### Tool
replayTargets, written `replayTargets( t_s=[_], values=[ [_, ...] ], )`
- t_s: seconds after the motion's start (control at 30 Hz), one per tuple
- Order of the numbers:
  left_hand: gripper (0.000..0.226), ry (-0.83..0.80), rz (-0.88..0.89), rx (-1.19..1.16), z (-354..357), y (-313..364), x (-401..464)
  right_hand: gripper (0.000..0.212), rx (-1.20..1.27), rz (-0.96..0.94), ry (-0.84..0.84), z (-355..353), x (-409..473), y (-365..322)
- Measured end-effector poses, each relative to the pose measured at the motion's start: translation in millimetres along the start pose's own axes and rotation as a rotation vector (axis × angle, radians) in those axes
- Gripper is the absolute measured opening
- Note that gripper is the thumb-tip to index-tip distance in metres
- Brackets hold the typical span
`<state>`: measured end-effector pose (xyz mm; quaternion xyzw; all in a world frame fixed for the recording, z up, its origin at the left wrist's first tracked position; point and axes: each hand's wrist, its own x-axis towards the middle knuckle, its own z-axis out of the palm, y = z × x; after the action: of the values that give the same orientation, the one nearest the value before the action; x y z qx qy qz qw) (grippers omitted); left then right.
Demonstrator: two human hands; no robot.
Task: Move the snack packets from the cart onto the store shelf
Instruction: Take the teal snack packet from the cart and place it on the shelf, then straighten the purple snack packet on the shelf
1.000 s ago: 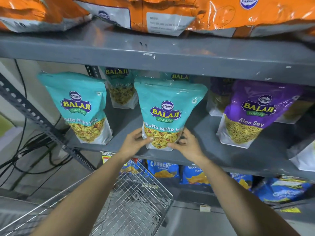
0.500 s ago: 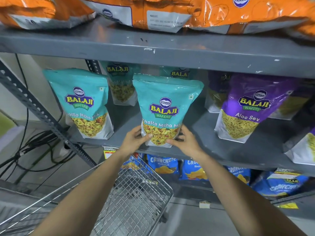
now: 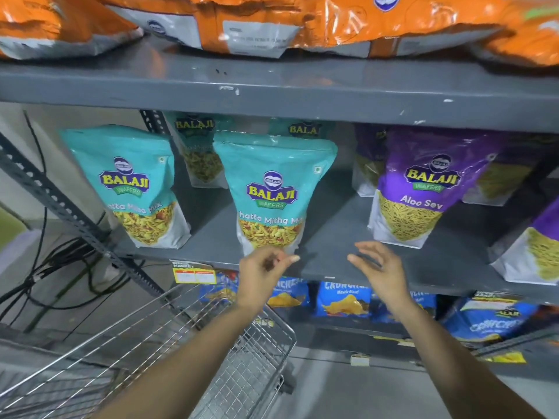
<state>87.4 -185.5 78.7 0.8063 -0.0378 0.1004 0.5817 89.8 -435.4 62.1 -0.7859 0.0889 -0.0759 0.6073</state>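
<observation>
A teal Khatta Mitha Mix packet (image 3: 273,189) stands upright near the front edge of the grey middle shelf (image 3: 338,237). My left hand (image 3: 261,275) hovers just below its bottom edge, fingers loosely curled, holding nothing. My right hand (image 3: 379,272) is to the right of the packet in front of a bare stretch of shelf, fingers spread and empty. A second teal packet (image 3: 130,182) stands to the left, with two more behind. The wire cart (image 3: 151,352) sits at the lower left below my left forearm.
Purple Aloo Sev packets (image 3: 423,182) fill the shelf's right side. Orange bags (image 3: 302,22) lie on the top shelf. Blue chip packets (image 3: 343,299) sit on the lower shelf. A slotted metal upright (image 3: 60,204) and black cables (image 3: 45,276) are at left.
Both hands have let go of the middle teal packet and pulled back from it; my right hand moved off to the right. The packet stays standing on the shelf.
</observation>
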Motion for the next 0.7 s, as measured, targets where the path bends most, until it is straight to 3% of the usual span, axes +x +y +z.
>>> replayTargets(
  t_s=[0.13, 0.23, 0.33, 0.43, 0.53, 0.57, 0.7],
  values=[
    [0.013, -0.12, 0.049, 0.081, 61.0, 9.0, 16.4, 0.013, -0.068, 0.083, 0.259, -47.4, 0.2, 28.8],
    [0.018, -0.096, -0.034, 0.064, 106.7, 13.8, 35.4, 0.024, -0.242, 0.09, 0.361, -86.4, 14.7, 33.7],
    [0.038, -0.103, -0.162, 0.016, 147.2, 19.2, 58.9, 0.058, -0.134, 0.125, 0.309, -114.8, 42.5, 34.1],
    [0.079, -0.324, -0.322, -0.069, 178.9, 25.3, 76.0, 0.09, -0.026, 0.081, 0.14, -129.0, 76.0, 38.1],
    [0.08, -0.428, -0.331, -0.098, 197.0, 25.1, 83.1, 0.086, -0.042, 0.058, -0.028, -134.0, 93.5, 36.7],
    [0.072, -0.416, -0.31, -0.083, 200.8, 23.3, 83.6, 0.082, -0.048, 0.059, -0.044, -134.0, 95.2, 36.0],
    [0.075, -0.282, -0.359, -0.072, 204.6, 13.9, 77.3, 0.073, -0.068, 0.064, -0.091, -136.8, 90.3, 33.8]
  ],
)
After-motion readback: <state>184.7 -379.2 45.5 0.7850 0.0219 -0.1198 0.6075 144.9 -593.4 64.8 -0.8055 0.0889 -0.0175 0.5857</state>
